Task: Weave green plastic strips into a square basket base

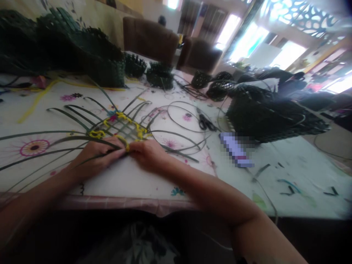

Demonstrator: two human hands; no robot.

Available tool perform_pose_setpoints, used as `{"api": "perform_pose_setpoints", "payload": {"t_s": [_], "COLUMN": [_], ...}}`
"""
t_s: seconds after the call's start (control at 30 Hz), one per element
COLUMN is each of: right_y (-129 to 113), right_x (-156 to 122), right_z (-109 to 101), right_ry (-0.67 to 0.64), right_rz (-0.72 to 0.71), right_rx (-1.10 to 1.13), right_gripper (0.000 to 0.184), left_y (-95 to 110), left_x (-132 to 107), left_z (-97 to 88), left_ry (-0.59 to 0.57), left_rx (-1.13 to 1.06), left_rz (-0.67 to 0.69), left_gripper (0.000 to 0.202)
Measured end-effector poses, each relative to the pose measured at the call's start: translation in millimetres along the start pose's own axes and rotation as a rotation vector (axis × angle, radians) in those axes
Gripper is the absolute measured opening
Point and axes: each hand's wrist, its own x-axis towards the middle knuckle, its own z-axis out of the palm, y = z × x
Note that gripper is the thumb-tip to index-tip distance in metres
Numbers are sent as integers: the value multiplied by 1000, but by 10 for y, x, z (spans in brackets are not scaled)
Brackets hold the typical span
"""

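A woven lattice of dark green strips (122, 128) lies on the flowered tablecloth, its loose strip ends fanning out on several sides. Yellow cord (141, 130) is wound along the lattice's edges. At the near corner, my left hand (103, 152) is closed around green strips, with some passing over its fingers. Right beside it, my right hand (145, 152) pinches the yellow cord at that same corner. Both hands' fingertips nearly touch, and they partly hide the near edge of the lattice. Motion blur softens the fingers.
Black scissors (205, 123) lie right of the lattice, near a looped strip. A large dark woven basket (272, 113) stands at the right, before it a purple pixelated object (235, 150). Smaller baskets (159, 76) line the back. Strip scraps (287, 191) lie at the right. Brown chairs (150, 38) stand beyond.
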Motion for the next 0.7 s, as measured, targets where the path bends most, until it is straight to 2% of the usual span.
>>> {"api": "perform_pose_setpoints", "payload": {"t_s": [0.23, 0.4, 0.5, 0.63, 0.7], "right_y": [43, 8, 1, 52, 93], "right_x": [-44, -34, -13, 9, 18], "right_z": [34, 42, 64, 97, 120], "right_ry": [26, -54, -41, -5, -12], "right_rz": [-36, -122, -135, -82, -47], "right_rx": [-86, -277, -291, -261, -261], "right_gripper": [33, 30, 27, 29, 29], "left_y": [11, -17, -83, -89, -41], "left_x": [-33, -36, -67, -279, -486], "left_z": [5, 7, 56, 143, 178], "left_ry": [18, -5, 42, 180, 180], "left_rx": [59, 115, 178, 269, 342], "left_rz": [-94, -49, 22, 119, 119], "left_gripper": [38, 39, 37, 34, 43]}}
